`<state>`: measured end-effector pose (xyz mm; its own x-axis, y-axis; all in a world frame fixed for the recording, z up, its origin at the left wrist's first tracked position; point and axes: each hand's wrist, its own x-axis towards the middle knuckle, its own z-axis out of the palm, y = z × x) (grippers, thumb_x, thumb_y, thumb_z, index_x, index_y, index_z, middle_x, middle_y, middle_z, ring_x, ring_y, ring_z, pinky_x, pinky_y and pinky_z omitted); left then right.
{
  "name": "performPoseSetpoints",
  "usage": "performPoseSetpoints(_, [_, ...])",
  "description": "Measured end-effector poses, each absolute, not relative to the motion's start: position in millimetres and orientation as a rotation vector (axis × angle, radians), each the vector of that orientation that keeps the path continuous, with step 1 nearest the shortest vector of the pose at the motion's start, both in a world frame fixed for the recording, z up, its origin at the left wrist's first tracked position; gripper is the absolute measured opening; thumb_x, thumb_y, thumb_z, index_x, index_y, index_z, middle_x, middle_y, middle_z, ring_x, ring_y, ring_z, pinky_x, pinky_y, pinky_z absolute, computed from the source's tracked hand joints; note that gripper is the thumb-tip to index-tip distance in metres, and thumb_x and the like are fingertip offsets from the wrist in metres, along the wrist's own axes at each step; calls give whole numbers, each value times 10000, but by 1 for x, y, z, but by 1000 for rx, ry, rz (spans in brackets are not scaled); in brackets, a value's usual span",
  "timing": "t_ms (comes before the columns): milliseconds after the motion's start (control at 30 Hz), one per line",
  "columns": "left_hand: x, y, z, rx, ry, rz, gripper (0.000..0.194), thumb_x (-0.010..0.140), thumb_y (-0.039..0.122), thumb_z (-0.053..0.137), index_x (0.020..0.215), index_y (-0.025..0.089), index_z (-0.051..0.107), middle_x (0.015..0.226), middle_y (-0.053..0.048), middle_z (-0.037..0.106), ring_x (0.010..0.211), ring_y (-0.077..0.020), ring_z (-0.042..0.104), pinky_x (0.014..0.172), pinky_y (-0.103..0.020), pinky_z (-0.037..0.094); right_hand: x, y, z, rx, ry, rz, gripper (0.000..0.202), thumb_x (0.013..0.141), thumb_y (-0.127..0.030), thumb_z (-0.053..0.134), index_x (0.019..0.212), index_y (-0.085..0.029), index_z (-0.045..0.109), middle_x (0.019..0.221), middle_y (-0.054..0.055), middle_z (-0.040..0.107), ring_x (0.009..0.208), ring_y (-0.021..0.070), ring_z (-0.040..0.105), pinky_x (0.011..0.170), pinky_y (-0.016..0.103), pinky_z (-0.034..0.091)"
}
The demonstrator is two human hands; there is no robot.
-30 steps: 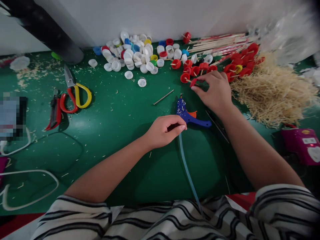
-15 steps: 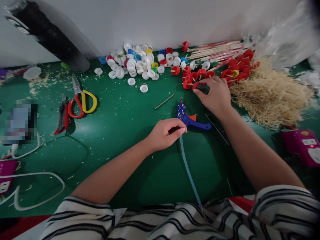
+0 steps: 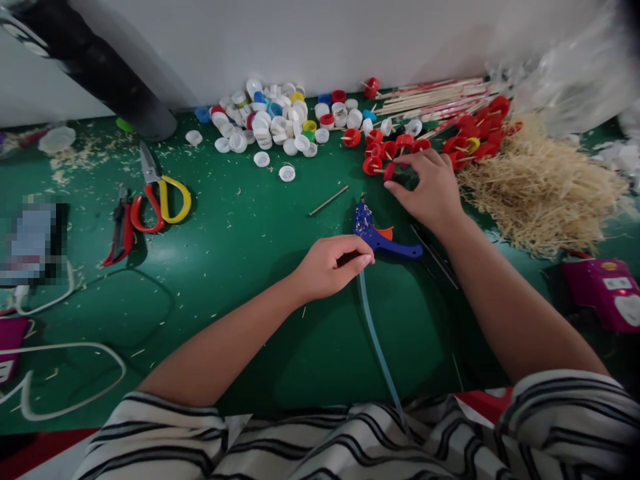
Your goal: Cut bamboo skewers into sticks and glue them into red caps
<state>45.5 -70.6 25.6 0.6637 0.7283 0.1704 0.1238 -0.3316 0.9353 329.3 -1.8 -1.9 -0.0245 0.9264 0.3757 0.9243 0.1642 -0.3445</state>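
A blue hot glue gun with an orange trigger lies on the green table, its nozzle pointing away from me. From its back end a long bluish glue stick runs toward my body. My left hand is closed on the glue stick just behind the gun, thumb against the curled fingers. Farther right, my right hand has thumb and forefinger spread beside a red bottle cap. This cap rests at the near edge of a group of red caps with short wooden sticks through them.
White and coloured bottle caps are piled along the wall. Wooden skewers and a heap of wood shavings lie at right. Scissors, red-handled cutters and a black cylinder are at left. A metal rod lies mid-table.
My right thumb and forefinger have parted from the red cap, which now sits by the other red caps. My left hand stays at the glue gun. The view has shifted slightly.
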Motion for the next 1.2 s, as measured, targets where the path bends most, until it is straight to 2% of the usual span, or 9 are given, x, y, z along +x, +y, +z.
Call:
performPoseSetpoints(233, [46, -71, 26, 1829, 675, 726, 212, 997, 298, 606, 898, 190, 759, 868, -27, 784, 714, -106, 629, 665, -247, 467, 329, -4, -2, -1734, -1964, 10, 478, 940, -365, 765, 1395, -267, 655, 1286, 121, 697, 1249, 360, 602, 1126, 623, 464])
performPoseSetpoints(467, [46, -71, 26, 1830, 688, 705, 220, 995, 315, 601, 899, 195, 758, 878, -31, 792, 736, -122, 649, 676, -258, 481, 329, -4, 0, -1738, -2010, 17, 511, 950, -380, 737, 1435, -262, 629, 1338, 137, 678, 1297, 375, 581, 1137, 633, 454])
performPoseSetpoints(767, [45, -71, 26, 1834, 690, 726, 215, 1000, 303, 604, 897, 197, 760, 867, -32, 790, 718, -116, 644, 671, -255, 484, 328, -12, 21, -1766, -1989, 31, 509, 962, -377, 700, 1456, -315, 592, 1405, 129, 669, 1347, 380, 555, 1188, 659, 389])
performPoseSetpoints(967, [45, -69, 20, 1857, 646, 891, 219, 1021, 301, 629, 901, 183, 769, 870, -40, 804, 755, -107, 685, 706, -234, 518, 327, -27, 77, -1788, -1923, -123, 565, 878, -286, 808, 1413, -158, 679, 1400, 203, 672, 1383, 395, 576, 1248, 626, 381])
performPoseSetpoints(1000, [45, -69, 19, 1865, 638, 925, 222, 1024, 309, 632, 901, 185, 769, 878, -43, 809, 773, -112, 698, 722, -238, 529, 324, -37, 94, -1780, -1915, -160, 549, 879, -282, 816, 1404, -176, 698, 1399, 195, 681, 1394, 405, 575, 1261, 626, 375])
performPoseSetpoints(1100, [45, -71, 19, 1880, 640, 983, 255, 1039, 352, 618, 902, 194, 764, 888, -49, 810, 783, -120, 706, 730, -252, 539, 306, -82, 146, -1714, -1983, -227, 582, 943, -401, 787, 1502, -292, 665, 1508, 162, 635, 1444, 470, 529, 1223, 660, 430])
performPoseSetpoints(1133, [45, -72, 19, 1883, 655, 998, 268, 1043, 368, 609, 904, 196, 761, 889, -50, 807, 777, -121, 701, 724, -255, 537, 299, -100, 160, -1637, -1990, -206, 548, 980, -420, 748, 1516, -365, 645, 1512, 117, 645, 1439, 448, 550, 1180, 649, 483])
performPoseSetpoints(1200, [44, -73, 20, 1877, 699, 1043, 295, 1043, 405, 599, 907, 196, 757, 886, -51, 798, 762, -121, 683, 709, -261, 527, 285, -134, 173, -1429, -1982, -167, 459, 1016, -443, 703, 1472, -433, 656, 1353, 57, 733, 1236, 382, 696, 1069, 615, 573])
